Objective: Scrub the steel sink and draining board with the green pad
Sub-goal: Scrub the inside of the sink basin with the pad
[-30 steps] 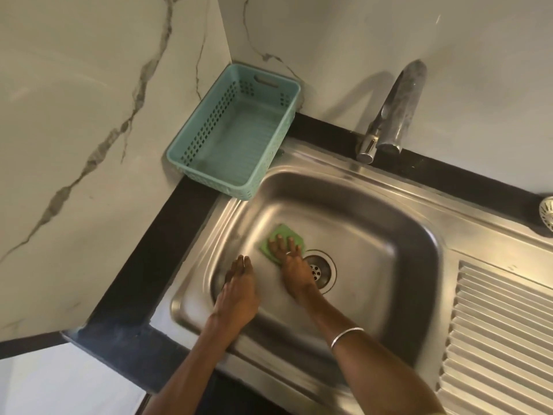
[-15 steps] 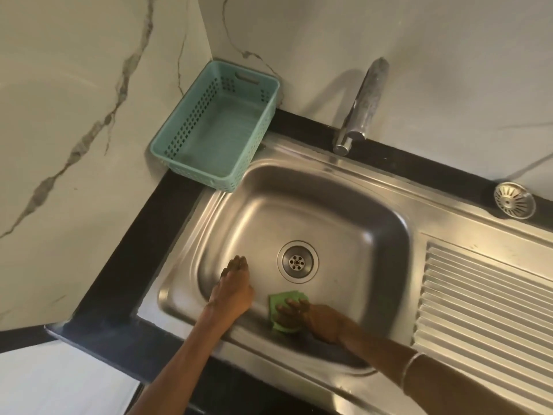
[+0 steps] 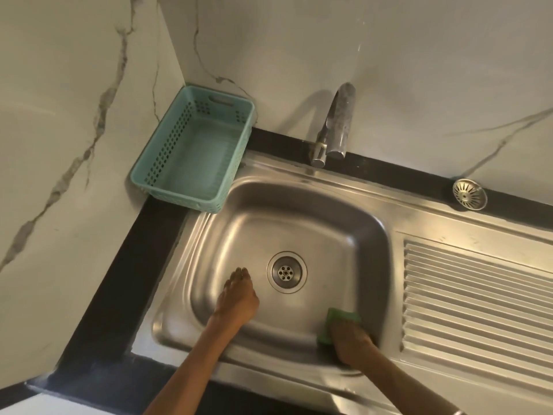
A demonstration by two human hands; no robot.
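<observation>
Brushed steel sink (image 3: 299, 223) gleams softly; perforated plastic basket (image 3: 194, 151) looks matt; veined marble wall (image 3: 74, 115) is smooth.

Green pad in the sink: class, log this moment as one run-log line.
phase: scrubbing basin | right hand presses green pad at near-right corner of sink | left hand rests on basin floor | draining board untouched

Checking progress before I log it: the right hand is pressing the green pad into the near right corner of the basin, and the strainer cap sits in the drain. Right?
Not quite. The head view shows the strainer cap lying on the black ledge behind the draining board, and the drain is uncovered. The rest holds: the right hand presses the green pad into the basin's near right corner.
</observation>
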